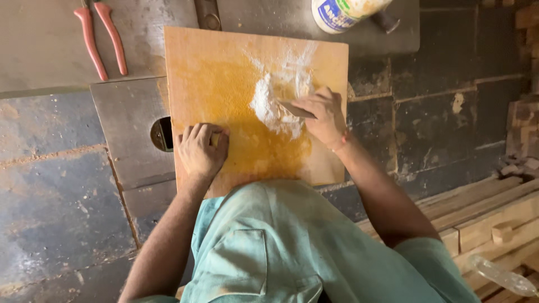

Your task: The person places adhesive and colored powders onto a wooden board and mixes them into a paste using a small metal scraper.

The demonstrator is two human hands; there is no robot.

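Observation:
A square wooden board (pixel 219 73) lies flat in front of me, its middle stained orange-yellow. A patch of white paste (pixel 269 104) sits right of centre, smeared upward. My right hand (pixel 323 115) holds a small flat scraper (pixel 295 109) with its edge in the paste. My left hand (pixel 201 148) rests knuckles-down on the board's lower left part, fingers curled; whether it holds anything is unclear.
Red-handled pliers (pixel 101 36) lie at the top left on a grey metal surface (pixel 45 50). A white glue bottle (pixel 342 12) lies on its side above the board. A round hole (pixel 161 133) shows left of the board. Wooden slats (pixel 494 219) are stacked at right.

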